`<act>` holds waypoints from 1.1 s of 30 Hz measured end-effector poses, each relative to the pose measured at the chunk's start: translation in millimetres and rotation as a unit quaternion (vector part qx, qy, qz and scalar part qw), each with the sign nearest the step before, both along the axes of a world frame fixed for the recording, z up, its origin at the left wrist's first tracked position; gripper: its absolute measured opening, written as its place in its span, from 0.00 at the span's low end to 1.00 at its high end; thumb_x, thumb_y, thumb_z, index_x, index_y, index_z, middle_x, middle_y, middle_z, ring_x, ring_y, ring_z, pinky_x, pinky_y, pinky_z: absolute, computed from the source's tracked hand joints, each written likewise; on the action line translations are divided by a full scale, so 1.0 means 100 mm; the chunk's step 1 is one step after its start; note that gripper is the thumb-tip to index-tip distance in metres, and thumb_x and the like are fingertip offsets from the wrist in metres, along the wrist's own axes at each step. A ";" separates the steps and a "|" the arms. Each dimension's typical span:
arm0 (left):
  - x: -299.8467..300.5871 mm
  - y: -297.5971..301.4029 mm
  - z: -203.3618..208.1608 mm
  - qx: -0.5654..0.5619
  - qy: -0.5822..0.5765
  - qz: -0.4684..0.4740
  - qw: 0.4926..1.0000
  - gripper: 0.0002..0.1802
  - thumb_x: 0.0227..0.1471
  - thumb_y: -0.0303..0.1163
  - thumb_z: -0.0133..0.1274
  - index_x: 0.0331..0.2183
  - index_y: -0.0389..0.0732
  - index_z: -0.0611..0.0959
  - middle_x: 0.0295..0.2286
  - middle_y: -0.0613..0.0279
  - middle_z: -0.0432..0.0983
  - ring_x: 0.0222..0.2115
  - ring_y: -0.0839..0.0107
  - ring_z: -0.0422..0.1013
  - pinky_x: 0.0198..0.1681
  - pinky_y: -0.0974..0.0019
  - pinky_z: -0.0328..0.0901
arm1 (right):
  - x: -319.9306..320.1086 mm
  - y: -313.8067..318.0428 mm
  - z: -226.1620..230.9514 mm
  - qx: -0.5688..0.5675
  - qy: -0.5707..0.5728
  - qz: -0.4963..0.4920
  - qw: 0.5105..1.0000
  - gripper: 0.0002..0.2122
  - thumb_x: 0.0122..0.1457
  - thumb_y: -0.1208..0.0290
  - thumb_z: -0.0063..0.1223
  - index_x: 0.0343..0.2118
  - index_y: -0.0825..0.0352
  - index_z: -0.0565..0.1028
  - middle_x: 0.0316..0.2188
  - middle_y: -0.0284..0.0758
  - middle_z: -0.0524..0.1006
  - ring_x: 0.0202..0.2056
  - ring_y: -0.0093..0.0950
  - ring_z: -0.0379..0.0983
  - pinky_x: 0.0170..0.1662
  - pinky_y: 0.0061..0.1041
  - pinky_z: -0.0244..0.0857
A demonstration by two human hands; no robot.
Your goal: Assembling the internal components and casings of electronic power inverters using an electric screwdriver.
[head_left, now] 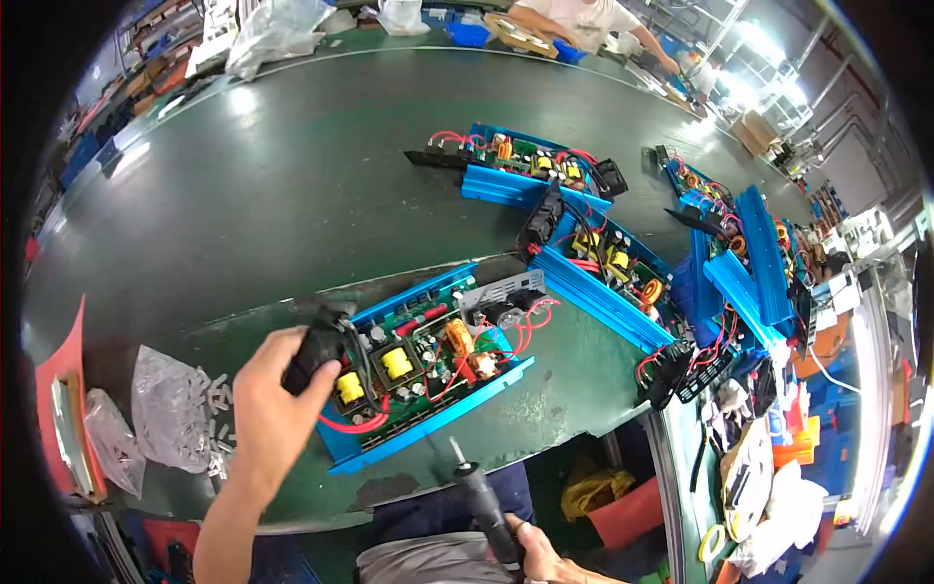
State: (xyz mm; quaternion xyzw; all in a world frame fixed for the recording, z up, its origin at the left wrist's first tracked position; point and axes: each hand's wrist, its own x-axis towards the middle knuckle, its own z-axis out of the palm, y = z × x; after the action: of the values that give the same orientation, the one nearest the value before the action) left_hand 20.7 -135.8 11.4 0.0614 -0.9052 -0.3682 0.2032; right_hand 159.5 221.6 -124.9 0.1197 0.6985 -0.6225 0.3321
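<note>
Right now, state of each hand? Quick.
Left hand: closed, grip on a black part at the left end of the open blue-cased unit.
Right hand: closed, holding a black screwdriver.

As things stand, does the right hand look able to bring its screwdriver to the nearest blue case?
Probably yes: the right hand grips the screwdriver, which points toward the blue case, and nothing shows between them, though the gap is hard to judge.
</note>
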 end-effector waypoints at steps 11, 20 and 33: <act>-0.46 -0.32 0.58 -0.100 -0.137 -0.111 0.979 0.17 0.61 0.41 0.55 0.34 0.34 0.83 0.27 0.53 0.81 0.30 0.58 0.78 0.36 0.62 0.70 | -0.09 0.36 -0.11 -0.111 0.033 -0.052 0.992 0.37 0.68 0.34 0.26 0.50 0.71 0.69 0.29 0.34 0.77 0.30 0.23 0.72 0.34 0.23 0.65; -1.31 0.12 0.38 -0.396 -0.354 -0.235 0.814 0.31 0.57 0.58 0.52 0.30 0.36 0.88 0.30 0.46 0.83 0.35 0.48 0.79 0.41 0.51 0.72 | -0.25 0.57 0.15 -0.097 0.052 -0.093 0.990 0.16 0.67 0.57 0.49 0.43 0.68 0.68 0.27 0.33 0.76 0.26 0.19 0.69 0.31 0.20 0.65; -0.86 -0.23 -0.20 0.075 -0.504 -0.205 0.836 0.33 0.60 0.44 0.43 0.26 0.18 0.82 0.25 0.36 0.82 0.23 0.53 0.81 0.29 0.58 0.77 | -1.12 0.72 0.92 0.232 0.270 0.097 0.930 0.32 0.53 0.65 0.66 0.59 0.71 0.66 0.42 0.51 0.79 0.44 0.39 0.79 0.49 0.33 0.70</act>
State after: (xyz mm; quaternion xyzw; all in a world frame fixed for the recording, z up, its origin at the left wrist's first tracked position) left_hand -65.0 -159.0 -8.5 0.0670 -0.8439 -0.3864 -0.3661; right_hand 47.6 293.5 -33.0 -0.0476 0.8947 -0.4171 0.1525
